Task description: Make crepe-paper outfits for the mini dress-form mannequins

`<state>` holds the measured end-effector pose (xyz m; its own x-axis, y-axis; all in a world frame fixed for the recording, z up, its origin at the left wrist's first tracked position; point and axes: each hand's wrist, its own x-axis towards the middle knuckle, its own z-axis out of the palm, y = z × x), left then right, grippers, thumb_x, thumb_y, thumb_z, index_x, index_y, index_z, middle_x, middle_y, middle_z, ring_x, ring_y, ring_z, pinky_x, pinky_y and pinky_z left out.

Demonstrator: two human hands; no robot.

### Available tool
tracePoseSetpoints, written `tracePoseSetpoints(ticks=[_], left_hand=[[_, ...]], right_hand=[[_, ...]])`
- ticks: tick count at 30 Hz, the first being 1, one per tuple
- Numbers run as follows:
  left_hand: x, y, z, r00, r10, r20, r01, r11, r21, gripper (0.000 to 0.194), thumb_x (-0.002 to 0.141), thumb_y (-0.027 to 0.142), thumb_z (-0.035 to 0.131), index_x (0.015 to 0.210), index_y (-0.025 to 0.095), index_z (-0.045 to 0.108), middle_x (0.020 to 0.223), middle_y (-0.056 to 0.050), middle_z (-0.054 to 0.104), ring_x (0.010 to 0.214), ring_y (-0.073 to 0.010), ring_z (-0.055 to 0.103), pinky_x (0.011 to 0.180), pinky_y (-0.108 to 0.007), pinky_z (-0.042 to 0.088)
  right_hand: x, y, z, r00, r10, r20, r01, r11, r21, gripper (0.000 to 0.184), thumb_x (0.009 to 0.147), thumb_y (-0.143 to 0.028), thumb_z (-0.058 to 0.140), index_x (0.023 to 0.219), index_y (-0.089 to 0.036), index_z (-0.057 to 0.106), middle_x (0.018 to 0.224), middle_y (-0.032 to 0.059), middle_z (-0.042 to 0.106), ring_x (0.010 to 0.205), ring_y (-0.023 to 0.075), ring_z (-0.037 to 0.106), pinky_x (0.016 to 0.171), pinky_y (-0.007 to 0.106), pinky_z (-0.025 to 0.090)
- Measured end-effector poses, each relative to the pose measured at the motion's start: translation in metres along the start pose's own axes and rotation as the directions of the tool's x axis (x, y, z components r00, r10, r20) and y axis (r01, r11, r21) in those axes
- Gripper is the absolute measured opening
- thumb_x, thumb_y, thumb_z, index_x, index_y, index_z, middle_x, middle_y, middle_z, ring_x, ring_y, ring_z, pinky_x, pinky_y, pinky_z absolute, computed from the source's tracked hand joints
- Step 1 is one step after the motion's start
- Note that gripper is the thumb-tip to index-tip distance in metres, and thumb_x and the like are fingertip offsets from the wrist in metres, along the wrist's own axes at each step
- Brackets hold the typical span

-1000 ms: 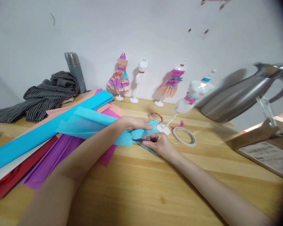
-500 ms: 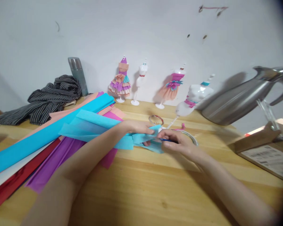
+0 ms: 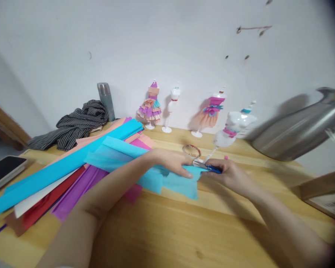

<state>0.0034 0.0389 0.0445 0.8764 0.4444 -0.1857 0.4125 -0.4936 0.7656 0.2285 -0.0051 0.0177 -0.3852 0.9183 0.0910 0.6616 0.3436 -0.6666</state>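
My right hand [image 3: 230,174] is closed around scissors with blue handles [image 3: 213,169]. Their metal blades point left, at the upper edge of a light blue crepe paper piece [image 3: 181,184]. My left hand [image 3: 174,162] grips that paper, its thumb across the front and its other fingers partly hidden behind the upper edge. Just behind the blades stands a white dress-form figure [image 3: 237,124] with a pink band at the waist. A ring-shaped roll of tape [image 3: 191,150] lies behind my left hand.
Coloured crepe paper sheets [image 3: 72,156] are heaped at left, beside a phone [image 3: 5,169]. Along the wall stand a striped cloth [image 3: 80,123], a flask [image 3: 106,102], two paper-dressed figures [image 3: 150,108] and a bare one [image 3: 175,95]. A steel jug [image 3: 293,126] and cardboard box [image 3: 324,190] are at right.
The view has shifted, bringing the phone in at left. The scissors have come up to the paper's top edge, blades now in sight. The paper piece is spread flatter.
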Motion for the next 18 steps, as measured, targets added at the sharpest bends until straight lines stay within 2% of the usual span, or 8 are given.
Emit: tracePoseSetpoints(ticks=[2,4,7,9,11,13,15,18], left_hand=[[-0.011,0.001,-0.012,0.997,-0.044,-0.066,0.055,0.983,0.177,0.032,0.077,0.037,0.063,0.102,0.016,0.064,0.107,-0.007,0.066,0.099,-0.0231,0.059,0.089,-0.031,0.044],[-0.02,-0.004,-0.021,0.973,-0.147,-0.178,0.199,0.926,0.322,0.04,0.071,0.036,0.069,0.105,0.016,0.063,0.112,-0.009,0.065,0.102,-0.0246,0.059,0.089,-0.031,0.044],[-0.024,-0.016,-0.025,0.886,-0.374,-0.274,0.46,0.779,0.426,0.039,0.052,0.027,0.081,0.088,0.018,0.066,0.099,-0.008,0.07,0.098,-0.0278,0.06,0.086,-0.032,0.046],[-0.022,-0.022,-0.022,0.833,-0.459,-0.308,0.552,0.712,0.433,0.03,0.046,0.017,0.081,0.071,0.017,0.065,0.08,-0.007,0.07,0.09,-0.0292,0.062,0.083,-0.035,0.047],[-0.021,-0.024,-0.02,0.822,-0.468,-0.324,0.569,0.695,0.439,0.024,0.046,0.008,0.078,0.062,0.016,0.062,0.07,-0.007,0.068,0.084,-0.0298,0.063,0.081,-0.036,0.048],[-0.024,-0.022,-0.021,0.822,-0.441,-0.36,0.569,0.669,0.478,0.019,0.051,0.005,0.073,0.063,0.016,0.063,0.072,-0.008,0.069,0.082,-0.0286,0.063,0.078,-0.034,0.048],[-0.032,-0.016,-0.026,0.803,-0.394,-0.446,0.592,0.607,0.53,0.015,0.06,0.008,0.068,0.072,0.016,0.067,0.083,-0.009,0.071,0.084,-0.0267,0.064,0.076,-0.032,0.048],[-0.05,-0.008,-0.042,0.746,-0.344,-0.57,0.653,0.547,0.524,0.022,0.074,0.009,0.055,0.09,0.015,0.068,0.1,-0.012,0.07,0.096,-0.0275,0.061,0.082,-0.033,0.046]], right_hand=[[-0.002,-0.002,-0.007,0.999,-0.018,0.027,0.018,1.0,-0.005,0.037,0.073,-0.052,0.063,0.06,-0.018,0.059,0.054,-0.0008,0.047,0.052,0.0125,0.039,0.05,0.026,0.03],[-0.004,-0.007,-0.013,0.999,-0.026,0.044,0.026,1.0,0.008,0.039,0.074,-0.054,0.062,0.061,-0.018,0.059,0.054,-0.0011,0.045,0.052,0.012,0.037,0.05,0.026,0.03],[-0.008,-0.015,-0.021,0.995,-0.03,0.099,0.025,0.999,0.047,0.04,0.074,-0.056,0.062,0.064,-0.017,0.061,0.055,-0.0005,0.046,0.052,0.0118,0.037,0.049,0.026,0.03],[-0.011,-0.018,-0.026,0.987,-0.042,0.158,0.033,0.998,0.061,0.039,0.074,-0.055,0.064,0.066,-0.017,0.063,0.056,-0.0001,0.047,0.054,0.012,0.037,0.05,0.025,0.031],[-0.015,-0.019,-0.031,0.975,-0.058,0.216,0.047,0.997,0.053,0.035,0.074,-0.051,0.065,0.066,-0.017,0.063,0.058,0.0002,0.049,0.057,0.0127,0.039,0.053,0.026,0.032],[-0.018,-0.019,-0.034,0.962,-0.07,0.265,0.061,0.997,0.039,0.032,0.076,-0.046,0.064,0.062,-0.017,0.06,0.059,-0.0003,0.048,0.058,0.0128,0.04,0.055,0.026,0.032],[-0.02,-0.019,-0.035,0.951,-0.076,0.3,0.07,0.997,0.031,0.032,0.078,-0.042,0.063,0.058,-0.017,0.057,0.057,-0.0015,0.044,0.057,0.0119,0.038,0.054,0.026,0.03],[-0.021,-0.021,-0.035,0.947,-0.068,0.313,0.063,0.998,0.027,0.03,0.075,-0.038,0.064,0.056,-0.017,0.055,0.055,-0.0028,0.041,0.054,0.0106,0.036,0.05,0.025,0.027]])
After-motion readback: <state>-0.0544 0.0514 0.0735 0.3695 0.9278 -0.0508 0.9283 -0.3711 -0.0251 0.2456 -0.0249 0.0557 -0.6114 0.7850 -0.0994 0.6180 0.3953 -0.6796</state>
